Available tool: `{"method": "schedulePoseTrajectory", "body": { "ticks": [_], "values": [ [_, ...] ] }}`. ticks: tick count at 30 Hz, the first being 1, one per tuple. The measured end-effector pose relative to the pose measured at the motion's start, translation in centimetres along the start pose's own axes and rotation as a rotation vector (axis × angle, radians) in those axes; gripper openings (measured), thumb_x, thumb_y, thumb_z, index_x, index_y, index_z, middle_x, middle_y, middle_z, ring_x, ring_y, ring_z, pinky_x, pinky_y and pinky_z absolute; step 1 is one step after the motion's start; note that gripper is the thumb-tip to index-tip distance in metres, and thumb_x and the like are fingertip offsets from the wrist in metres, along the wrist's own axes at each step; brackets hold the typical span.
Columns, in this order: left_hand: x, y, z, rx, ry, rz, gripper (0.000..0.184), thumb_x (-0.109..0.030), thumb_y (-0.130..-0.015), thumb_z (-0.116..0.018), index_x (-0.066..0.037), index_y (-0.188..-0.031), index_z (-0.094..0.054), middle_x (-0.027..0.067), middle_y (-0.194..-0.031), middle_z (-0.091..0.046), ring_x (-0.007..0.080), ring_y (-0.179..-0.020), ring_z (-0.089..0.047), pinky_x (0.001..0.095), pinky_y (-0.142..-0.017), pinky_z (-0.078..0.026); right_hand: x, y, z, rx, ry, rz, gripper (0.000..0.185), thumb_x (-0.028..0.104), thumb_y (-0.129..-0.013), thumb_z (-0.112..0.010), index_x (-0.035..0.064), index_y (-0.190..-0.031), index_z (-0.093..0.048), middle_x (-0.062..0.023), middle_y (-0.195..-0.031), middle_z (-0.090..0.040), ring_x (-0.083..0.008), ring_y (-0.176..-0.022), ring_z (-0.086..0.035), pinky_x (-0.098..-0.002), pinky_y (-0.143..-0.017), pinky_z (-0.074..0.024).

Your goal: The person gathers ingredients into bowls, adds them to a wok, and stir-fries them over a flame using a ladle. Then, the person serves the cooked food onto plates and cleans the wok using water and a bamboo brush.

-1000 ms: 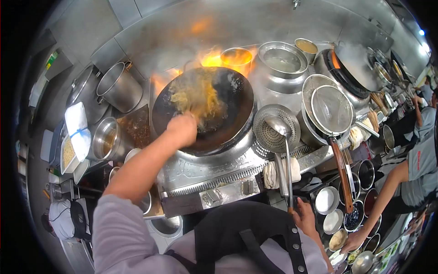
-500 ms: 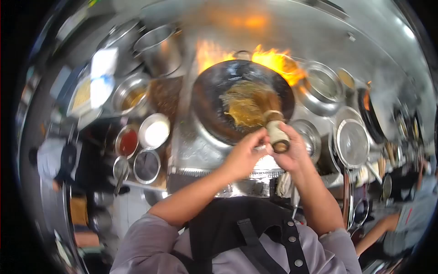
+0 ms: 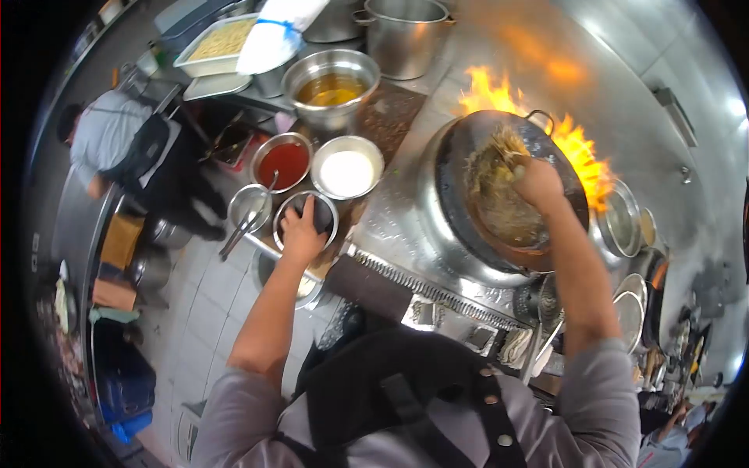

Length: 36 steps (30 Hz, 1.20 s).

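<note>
My right hand (image 3: 540,186) is closed on a wok brush, whose straw-coloured bristles (image 3: 505,145) are inside the black wok (image 3: 573,168). Brownish liquid (image 3: 507,218) lies in the wok, blurred by motion. Far to the left, my left hand (image 3: 301,232) reaches over a steel bowl (image 3: 334,234) with dark contents, its fingers apart and dipping inside the rim. What the fingertips touch is hard to make out.
Flames (image 3: 583,168) rise behind the wok. Close to my left hand stand a bowl of red sauce (image 3: 282,165), a bowl of white powder (image 3: 346,173) and a ladle (image 3: 243,230). A co-worker (image 3: 125,132) bends at the far-left counter.
My left hand has left the brush and moved left to the dark bowl. My right hand has carried the brush further into the wok. The view has turned leftward.
</note>
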<state>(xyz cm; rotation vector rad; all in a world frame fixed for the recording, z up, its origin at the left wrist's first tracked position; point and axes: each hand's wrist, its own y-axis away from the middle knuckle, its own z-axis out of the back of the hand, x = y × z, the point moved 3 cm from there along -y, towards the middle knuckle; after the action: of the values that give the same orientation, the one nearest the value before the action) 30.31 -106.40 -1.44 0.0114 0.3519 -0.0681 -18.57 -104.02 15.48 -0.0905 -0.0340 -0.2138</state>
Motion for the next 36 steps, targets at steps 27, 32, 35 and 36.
{"method": "schedulePoseTrajectory", "body": {
  "ticks": [27,32,35,36],
  "values": [
    [3.7,13.7,3.6,0.991,2.065,0.238,0.092,-0.034,-0.071,-0.085,-0.006,-0.147,-0.042,0.0311,-0.126,-0.060,0.0406,-0.099,-0.069,0.0467,-0.086,-0.059,6.7,1.0,-3.0,0.156,0.257,-0.148,0.050,0.017,-0.089,-0.064,0.0021,-0.135,-0.053,-0.0313,-0.117,-0.059,-0.0434,-0.105,-0.068,-0.0477,-0.087,-0.0579],
    [2.6,13.5,5.2,0.872,1.767,0.312,0.081,-0.021,-0.077,-0.081,-0.006,-0.146,-0.041,0.0239,-0.111,-0.066,0.0419,-0.094,-0.071,0.0524,-0.082,-0.062,4.1,-0.4,-2.0,0.106,0.114,-0.291,0.052,0.021,-0.088,-0.065,-0.0005,-0.134,-0.051,-0.0287,-0.129,-0.055,-0.0425,-0.109,-0.067,-0.0451,-0.093,-0.0570],
    [-2.0,11.0,6.5,0.791,1.640,0.165,0.076,-0.017,-0.075,-0.085,-0.003,-0.140,-0.047,0.0215,-0.116,-0.064,0.0408,-0.100,-0.070,0.0529,-0.083,-0.061,4.4,0.5,-1.6,0.090,0.082,-0.228,0.057,0.023,-0.086,-0.067,0.0073,-0.139,-0.051,-0.0294,-0.129,-0.055,-0.0435,-0.111,-0.066,-0.0476,-0.093,-0.0560],
    [-3.8,10.7,6.8,0.715,1.538,0.064,0.076,-0.016,-0.075,-0.087,-0.004,-0.140,-0.049,0.0208,-0.120,-0.063,0.0402,-0.106,-0.069,0.0529,-0.085,-0.060,1.4,-0.4,-1.9,0.025,-0.020,-0.351,0.062,0.024,-0.084,-0.069,0.0118,-0.142,-0.049,-0.0304,-0.129,-0.056,-0.0448,-0.110,-0.066,-0.0498,-0.093,-0.0554]
  ]
}}
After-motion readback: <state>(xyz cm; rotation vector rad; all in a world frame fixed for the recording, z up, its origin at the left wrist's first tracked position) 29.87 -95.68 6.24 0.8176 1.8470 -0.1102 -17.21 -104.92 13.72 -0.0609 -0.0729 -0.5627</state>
